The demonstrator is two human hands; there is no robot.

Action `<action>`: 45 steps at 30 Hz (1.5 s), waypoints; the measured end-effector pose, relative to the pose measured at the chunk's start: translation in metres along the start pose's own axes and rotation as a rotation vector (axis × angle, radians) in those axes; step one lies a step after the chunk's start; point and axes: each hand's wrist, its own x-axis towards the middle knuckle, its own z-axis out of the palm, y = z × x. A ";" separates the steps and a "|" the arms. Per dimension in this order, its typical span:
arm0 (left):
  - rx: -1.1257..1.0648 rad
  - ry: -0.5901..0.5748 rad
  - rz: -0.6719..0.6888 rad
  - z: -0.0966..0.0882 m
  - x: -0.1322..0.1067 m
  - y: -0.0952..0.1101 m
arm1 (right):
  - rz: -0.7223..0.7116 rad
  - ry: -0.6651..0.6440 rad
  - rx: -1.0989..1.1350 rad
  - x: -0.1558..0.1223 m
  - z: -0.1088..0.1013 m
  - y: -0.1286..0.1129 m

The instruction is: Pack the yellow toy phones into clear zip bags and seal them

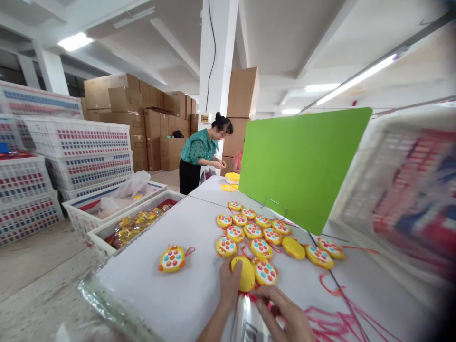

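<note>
The table (pixel 138 292) offers open room at left, around one lone toy (pixel 172 259). Ahead, clustered toys (pixel 252 231), then the green board (pixel 302 166), block passage; cords (pixel 338 317) clutter the right.

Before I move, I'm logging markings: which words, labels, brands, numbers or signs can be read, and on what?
No text can be read.
Yellow toy in the left hand: no lettering visible.
Clear item by the right hand: dark patch, too blurred to read.
Cardboard boxes: any marks too small to read.
</note>
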 end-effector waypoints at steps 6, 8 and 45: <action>-0.059 -0.034 -0.023 -0.002 0.002 0.005 | 0.437 0.099 0.195 0.017 0.021 0.085; -0.079 -0.034 -0.047 -0.003 0.002 0.005 | 0.477 0.151 0.205 0.023 0.024 0.103; -0.082 0.161 -0.423 0.038 0.038 -0.035 | 0.115 0.279 -0.217 0.124 0.060 0.191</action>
